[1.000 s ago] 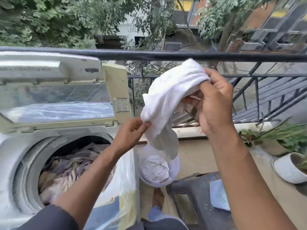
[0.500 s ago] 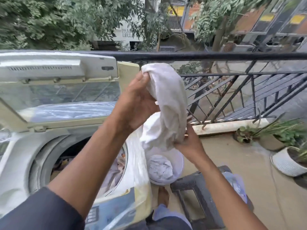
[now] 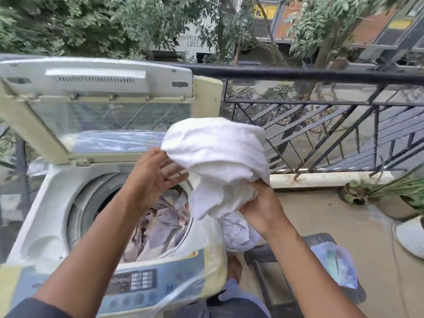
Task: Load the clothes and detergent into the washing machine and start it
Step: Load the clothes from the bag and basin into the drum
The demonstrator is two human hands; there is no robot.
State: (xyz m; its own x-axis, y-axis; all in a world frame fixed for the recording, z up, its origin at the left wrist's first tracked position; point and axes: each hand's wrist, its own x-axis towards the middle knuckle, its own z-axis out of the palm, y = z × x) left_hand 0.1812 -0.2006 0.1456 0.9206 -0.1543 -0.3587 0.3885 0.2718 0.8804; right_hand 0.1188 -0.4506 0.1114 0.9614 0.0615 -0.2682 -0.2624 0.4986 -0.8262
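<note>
A bunched white towel [image 3: 218, 154] hangs in the air over the right rim of the top-loading washing machine [image 3: 43, 203]. My right hand [image 3: 261, 207] grips its lower end from below. My left hand [image 3: 153, 177] is at the towel's left edge, fingers spread and touching the cloth. The machine's lid [image 3: 96, 104] stands open. Grey and beige clothes [image 3: 160, 226] lie in the drum. The control panel [image 3: 137, 281] is at the front under a plastic cover. A white tub with more laundry [image 3: 236, 232] sits on the floor, partly hidden behind the towel and my right hand.
A black balcony railing [image 3: 321, 75] runs across behind the machine. A dark plastic stool [image 3: 275, 271] stands at lower right with a pale blue packet [image 3: 335, 265] on it. Potted plants [image 3: 394, 193] and a white pot [image 3: 410, 237] sit at the right edge.
The towel has moved lower and left toward the drum opening. My left hand has let go of the towel's top and now lies open at its left side. The camera tilted toward the machine.
</note>
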